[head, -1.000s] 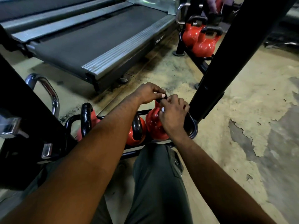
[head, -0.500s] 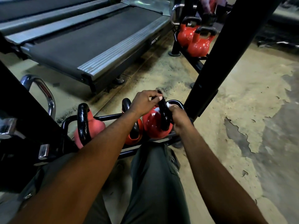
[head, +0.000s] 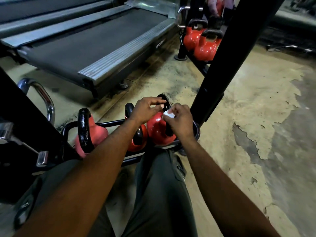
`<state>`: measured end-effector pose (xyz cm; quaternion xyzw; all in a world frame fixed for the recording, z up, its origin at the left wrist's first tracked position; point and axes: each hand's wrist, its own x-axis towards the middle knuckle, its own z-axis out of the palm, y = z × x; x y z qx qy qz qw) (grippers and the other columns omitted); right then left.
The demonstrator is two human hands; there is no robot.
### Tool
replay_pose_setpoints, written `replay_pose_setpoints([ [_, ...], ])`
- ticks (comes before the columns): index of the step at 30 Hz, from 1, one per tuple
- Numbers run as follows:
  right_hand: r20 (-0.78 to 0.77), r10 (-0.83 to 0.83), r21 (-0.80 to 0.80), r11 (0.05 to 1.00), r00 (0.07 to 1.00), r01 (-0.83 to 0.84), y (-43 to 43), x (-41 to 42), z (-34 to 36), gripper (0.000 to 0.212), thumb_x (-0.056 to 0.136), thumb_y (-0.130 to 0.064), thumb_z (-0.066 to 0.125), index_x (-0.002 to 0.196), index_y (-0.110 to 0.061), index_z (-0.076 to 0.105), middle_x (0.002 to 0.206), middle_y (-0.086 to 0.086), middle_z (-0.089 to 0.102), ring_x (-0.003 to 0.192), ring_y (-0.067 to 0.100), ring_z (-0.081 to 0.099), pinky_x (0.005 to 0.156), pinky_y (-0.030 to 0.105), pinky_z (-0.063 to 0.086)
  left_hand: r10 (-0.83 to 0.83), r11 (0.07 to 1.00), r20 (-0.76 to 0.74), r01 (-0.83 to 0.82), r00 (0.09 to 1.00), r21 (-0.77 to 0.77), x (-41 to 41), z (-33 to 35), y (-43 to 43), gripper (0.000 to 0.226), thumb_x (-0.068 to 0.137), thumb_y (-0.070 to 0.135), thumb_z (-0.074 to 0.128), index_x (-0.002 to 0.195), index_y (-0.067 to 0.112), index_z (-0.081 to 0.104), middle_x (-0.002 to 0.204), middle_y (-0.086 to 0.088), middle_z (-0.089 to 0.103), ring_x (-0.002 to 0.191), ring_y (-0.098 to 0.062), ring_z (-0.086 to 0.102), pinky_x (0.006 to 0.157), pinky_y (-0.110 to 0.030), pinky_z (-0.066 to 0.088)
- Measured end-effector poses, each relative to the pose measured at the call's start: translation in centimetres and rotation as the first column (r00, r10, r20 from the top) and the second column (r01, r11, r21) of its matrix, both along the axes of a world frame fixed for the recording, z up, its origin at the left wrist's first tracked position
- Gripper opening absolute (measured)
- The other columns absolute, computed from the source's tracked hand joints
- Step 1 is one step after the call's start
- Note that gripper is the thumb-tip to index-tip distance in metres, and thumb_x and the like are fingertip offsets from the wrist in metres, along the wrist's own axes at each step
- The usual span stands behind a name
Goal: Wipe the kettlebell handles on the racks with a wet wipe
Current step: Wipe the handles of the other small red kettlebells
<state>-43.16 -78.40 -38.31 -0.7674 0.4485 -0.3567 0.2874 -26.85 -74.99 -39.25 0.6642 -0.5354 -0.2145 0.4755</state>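
Wet wipe [head: 168,114]: small white wad, pinched in the right hand [head: 179,122], grip closed with fingers curled round it. It sits just above the body of the end kettlebell [head: 155,130], beside that bell's black handle [head: 165,100]. Wipe touching handle or not: cannot tell, slight blur.

Left hand [head: 147,109] comes over the same bell from the left. Grip loose, fingers bent and reaching toward the handle top, holding nothing visible. Contact with the handle is unclear.

End kettlebell is red and stands at the right end of a low black rack [head: 109,124].

- Left of end kettlebell: second red kettlebell [head: 139,140], partly behind the left forearm, then a paler pink kettlebell [head: 97,134], upright.
- Just right of end kettlebell: thick black post [head: 222,57], slanting up out of frame.
- Beyond end kettlebell, well apart: two far kettlebells [head: 205,46], red with black handles.
- Beyond and left of end kettlebell: treadmill [head: 85,48] deck.
- Nearer the camera than end kettlebell: the person's grey trouser legs [head: 162,194].

Floor [head: 256,108] is tan, with paint peeling in patches to the right of end kettlebell.
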Motion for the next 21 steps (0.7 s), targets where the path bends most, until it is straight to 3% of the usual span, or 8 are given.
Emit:
replay_pose_setpoints([
  [5, -0.452, -0.137, -0.476, 0.873, 0.881, -0.108, 1.3, 1.1, -0.7, 0.026, 0.074, -0.011, 0.065, 0.098, -0.019, 0.068, 0.099, 0.005, 0.056, 0.095, 0.029, 0.053, 0.082, 0.043, 0.038, 0.009, 1.000, 0.000, -0.009, 1.000, 0.015, -0.8, 0.2, 0.0, 0.026, 0.087, 0.015, 0.071, 0.110, 0.027, 0.075, 0.122, 0.006, 0.069, 0.113, 0.001, 0.062, 0.108, -0.027, 0.044],
  [7, -0.461, -0.148, -0.538, 0.831, 0.875, -0.143, 1.5, -0.2, -1.2, 0.029, 0.070, -0.014, 0.069, 0.098, -0.020, 0.069, 0.101, 0.002, 0.059, 0.095, 0.027, 0.054, 0.084, 0.043, 0.037, 0.009, 1.000, 0.013, -0.009, 1.000, 0.020, -1.0, 0.4, 0.2, 0.025, 0.087, 0.019, 0.071, 0.111, 0.028, 0.074, 0.124, 0.006, 0.068, 0.114, 0.000, 0.061, 0.106, -0.021, 0.042],
  [10, -0.312, -0.076, -0.509, 0.855, 0.947, -0.099, 2.5, -2.9, -2.2, 0.020, 0.075, -0.024, 0.072, 0.095, -0.023, 0.068, 0.105, -0.005, 0.064, 0.101, 0.019, 0.056, 0.092, 0.040, 0.035, 0.016, 1.000, 0.072, -0.016, 0.997, -0.002, -1.6, 0.3, 0.8, 0.025, 0.088, 0.024, 0.072, 0.113, 0.026, 0.074, 0.125, 0.003, 0.068, 0.115, -0.002, 0.060, 0.103, -0.018, 0.041],
  [12, -0.065, 0.031, -0.306, 0.951, 0.997, -0.049, 2.9, -4.0, -2.6, 0.014, 0.081, -0.023, 0.072, 0.095, -0.022, 0.067, 0.103, -0.007, 0.069, 0.102, 0.012, 0.061, 0.094, 0.034, 0.043, 0.026, 0.999, 0.138, -0.020, 0.990, -0.047, -1.8, 0.2, 1.2, 0.025, 0.089, 0.026, 0.071, 0.114, 0.024, 0.074, 0.124, 0.001, 0.068, 0.114, -0.006, 0.062, 0.100, -0.023, 0.046],
  [14, 0.218, 0.056, 0.102, 0.992, 0.974, -0.080, 2.1, -3.7, -2.2, 0.009, 0.088, -0.026, 0.071, 0.095, -0.021, 0.068, 0.100, -0.007, 0.073, 0.097, 0.009, 0.067, 0.091, 0.029, 0.051, 0.030, 0.996, 0.227, -0.010, 0.974, -0.091, -1.7, 0.3, 1.5, 0.025, 0.091, 0.025, 0.069, 0.116, 0.025, 0.072, 0.125, 0.001, 0.068, 0.114, -0.009, 0.062, 0.096, -0.026, 0.050],
  [17, 0.402, -0.031, 0.545, 0.811, 0.915, -0.212, -0.8, -2.1, -1.6, 0.014, 0.097, -0.027, 0.061, 0.092, -0.018, 0.071, 0.091, -0.003, 0.076, 0.088, 0.011, 0.070, 0.084, 0.030, 0.054, 0.033, 0.993, 0.297, 0.002, 0.954, -0.117, -1.9, 0.4, 1.9, 0.030, 0.093, 0.019, 0.064, 0.121, 0.026, 0.069, 0.127, 0.003, 0.067, 0.117, -0.010, 0.061, 0.098, -0.028, 0.049],
  [19, 0.449, -0.098, 0.692, 0.667, 0.888, -0.277, -2.2, -1.1, -1.7, 0.023, 0.101, -0.016, 0.050, 0.092, -0.011, 0.072, 0.087, 0.004, 0.076, 0.084, 0.017, 0.071, 0.077, 0.031, 0.055, 0.040, 0.992, 0.306, 0.000, 0.951, -0.129, -2.7, 0.2, 2.1, 0.030, 0.092, 0.017, 0.063, 0.120, 0.025, 0.070, 0.127, 0.002, 0.067, 0.117, -0.011, 0.062, 0.098, -0.031, 0.050],
  [21, 0.431, -0.126, 0.743, 0.612, 0.893, -0.272, -2.8, -0.6, -2.2, 0.025, 0.099, -0.013, 0.049, 0.090, -0.008, 0.072, 0.085, 0.008, 0.076, 0.084, 0.024, 0.072, 0.076, 0.034, 0.056, 0.037, 0.990, 0.324, 0.008, 0.945, -0.138, -3.3, 0.0, 2.4, 0.027, 0.092, 0.017, 0.063, 0.117, 0.023, 0.072, 0.126, 0.002, 0.068, 0.116, -0.012, 0.062, 0.098, -0.032, 0.050],
])
